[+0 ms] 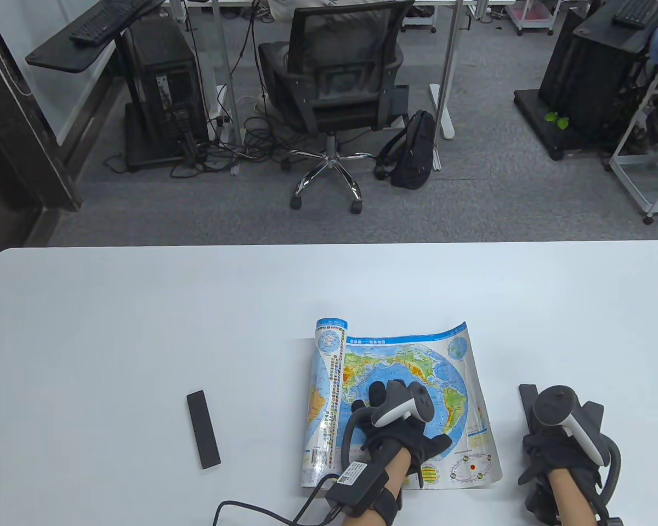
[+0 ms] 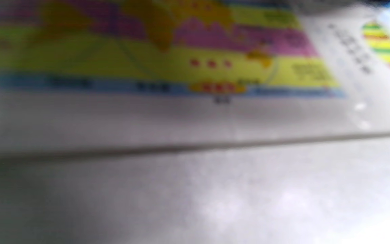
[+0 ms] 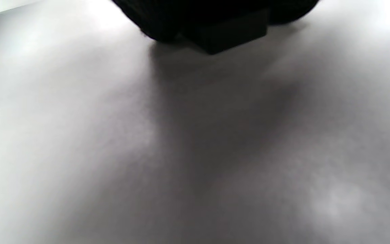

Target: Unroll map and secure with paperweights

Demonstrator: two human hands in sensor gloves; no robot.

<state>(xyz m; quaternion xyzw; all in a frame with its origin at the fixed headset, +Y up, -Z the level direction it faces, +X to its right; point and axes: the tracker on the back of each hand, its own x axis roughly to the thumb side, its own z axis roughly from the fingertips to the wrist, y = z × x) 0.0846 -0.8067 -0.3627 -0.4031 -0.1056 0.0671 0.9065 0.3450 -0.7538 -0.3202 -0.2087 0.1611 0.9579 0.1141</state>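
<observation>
The world map [image 1: 444, 361] lies partly unrolled on the white table [image 1: 142, 329], its left part still curled into a roll [image 1: 329, 350]. My left hand [image 1: 400, 424] rests flat on the map's middle with fingers spread; the left wrist view shows the map's lower edge [image 2: 181, 61], blurred. My right hand [image 1: 548, 438] is to the right of the map and grips a black bar paperweight [image 1: 528, 397], whose end shows between the gloved fingers [image 3: 154, 20] in the right wrist view [image 3: 229, 34]. A second black paperweight [image 1: 203, 429] lies on the table left of the map.
The table's far edge [image 1: 329, 245] runs across the middle of the table view. Beyond it, on the floor, are an office chair [image 1: 334, 82], a backpack [image 1: 414, 150] and desks with cables.
</observation>
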